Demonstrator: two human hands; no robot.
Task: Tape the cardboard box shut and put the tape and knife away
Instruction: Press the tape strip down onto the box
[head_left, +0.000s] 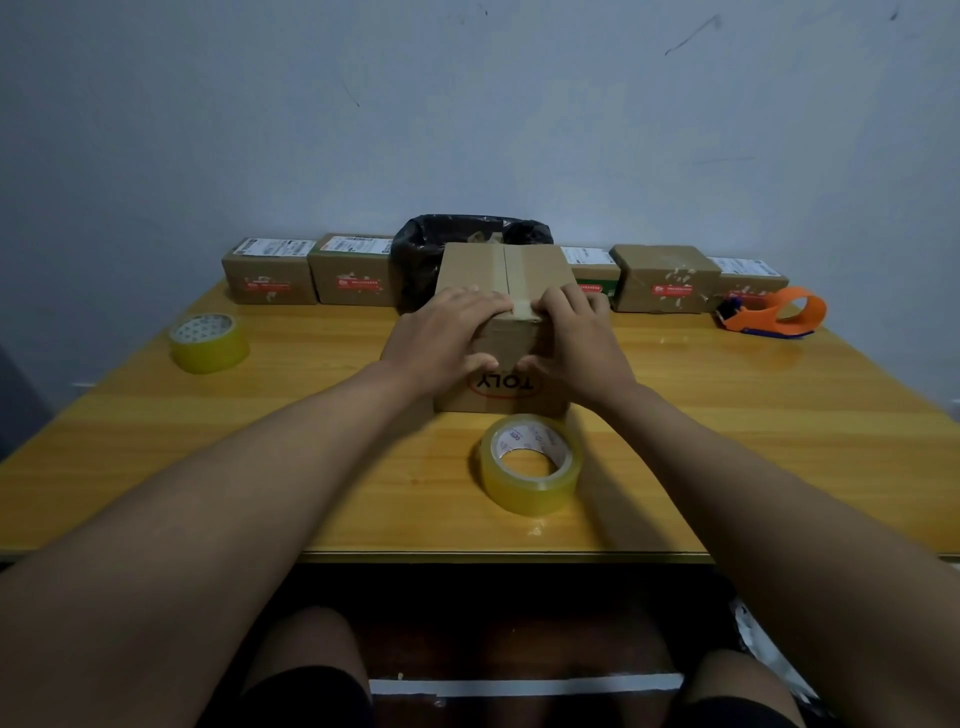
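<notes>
Fingers (483, 304) of the left hand (441, 340) lie flat across the top front edge of the cardboard box (501, 332), pressing down beside a strip of tape (506, 280) that runs along the centre seam of the lid. Fingers of the right hand (576, 338) press the same edge from the other side, with the fingertips on the end of the strip where it folds over the front face. Both thumbs rest on the front face, above a red oval printed mark. Neither hand grips anything; both are spread and pressing.

The cardboard box stands near the middle of the table (208, 467), flaps closed. A roll of clear tape (530, 465) lies flat just in front of it, toward the near edge. A second tape roll (209, 343) lies near the left edge. An orange tape dispenser (774, 314) sits at the far right corner. A row of small parcels (311, 270) lines the far edge, with a black-lined bin (421, 260) directly behind the cardboard box.
</notes>
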